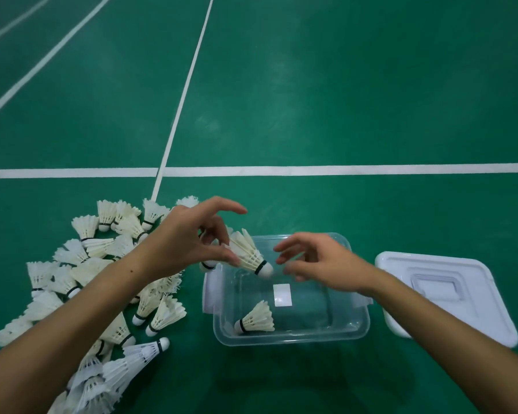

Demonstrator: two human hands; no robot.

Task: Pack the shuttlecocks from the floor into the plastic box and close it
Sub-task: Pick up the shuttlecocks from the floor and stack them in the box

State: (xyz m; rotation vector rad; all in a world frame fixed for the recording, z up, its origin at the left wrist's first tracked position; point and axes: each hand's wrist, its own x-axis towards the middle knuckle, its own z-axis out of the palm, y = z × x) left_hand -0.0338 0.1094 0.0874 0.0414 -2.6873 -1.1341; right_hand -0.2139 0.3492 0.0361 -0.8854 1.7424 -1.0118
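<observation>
Early stage of packing. The left hand [189,240] pinches a shuttlecock [248,254] by its feathers, cork pointing down, over the far left corner of the open plastic box [290,337]. The right hand [317,259] hovers above the box's far edge, fingers spread and holding nothing, just beside the cork. One packed shuttlecock [256,321] lies on its side near the box's near left corner. A large pile of shuttlecocks [96,264] remains on the green floor [341,100] to the left of the box. The lid [449,294] lies flat on the floor to the right. By this evidence, nearly all packing and the closing remain.
</observation>
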